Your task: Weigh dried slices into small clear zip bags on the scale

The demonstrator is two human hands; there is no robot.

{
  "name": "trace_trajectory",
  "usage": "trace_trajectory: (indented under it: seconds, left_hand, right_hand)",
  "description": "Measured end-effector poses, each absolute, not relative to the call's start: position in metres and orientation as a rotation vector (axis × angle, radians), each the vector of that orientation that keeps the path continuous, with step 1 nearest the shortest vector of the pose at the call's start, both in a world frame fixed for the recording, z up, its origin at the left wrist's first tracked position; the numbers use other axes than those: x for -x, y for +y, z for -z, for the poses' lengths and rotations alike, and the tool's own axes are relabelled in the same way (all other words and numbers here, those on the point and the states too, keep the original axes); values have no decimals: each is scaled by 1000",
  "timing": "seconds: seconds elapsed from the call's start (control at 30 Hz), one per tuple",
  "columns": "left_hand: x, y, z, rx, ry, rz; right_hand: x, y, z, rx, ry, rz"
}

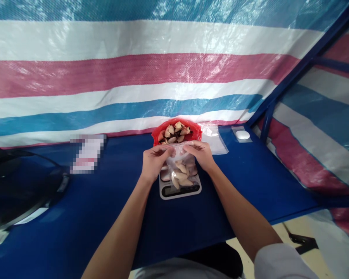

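Note:
Both my hands pinch the top edge of a clear plastic zip bag (180,172). My left hand (155,159) grips its left corner and my right hand (202,153) its right corner. Several pale, wedge-shaped pieces, perhaps nuts or dried slices, lie in the bottom of the bag. It hangs over a white kitchen scale (165,195) with a dark display, hiding much of the scale; whether the bag touches it I cannot tell. Just beyond my hands, a red bag (157,133) stands open, filled with similar pale and brown pieces.
Flat clear plastic bags (216,141) lie right of the red bag. A white oval object (242,135) sits on a small clear packet farther right. At left are a blurred-out packet (88,153) and a large black object (23,186). Striped sheeting (119,71) rises behind the blue table (104,209).

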State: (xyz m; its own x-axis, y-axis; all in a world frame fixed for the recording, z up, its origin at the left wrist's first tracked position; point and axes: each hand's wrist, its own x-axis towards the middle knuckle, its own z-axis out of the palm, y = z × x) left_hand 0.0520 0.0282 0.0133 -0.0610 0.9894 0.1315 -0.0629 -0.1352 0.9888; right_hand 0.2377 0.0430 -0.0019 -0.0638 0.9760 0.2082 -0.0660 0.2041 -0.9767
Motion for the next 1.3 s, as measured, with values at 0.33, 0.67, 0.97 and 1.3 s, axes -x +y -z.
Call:
trace_trajectory:
  seconds: [0.33,0.67,0.97,1.3]
  left_hand:
    - [-51,29,-8,-1296,1115,-1335]
    - [-51,27,-14,-1288,1148,-1299]
    - [-51,28,-13,-1197,1158,-1296]
    - [-50,30,-10,-1362,1147,-1348]
  right_hand:
    - [-242,42,2,1052,-1421,-1133]
    - [-238,42,3,1021,-1404,-1117]
    - [-241,44,6,1047,-1421,-1038]
    - [-234,41,-2,1019,-1384,-1062]
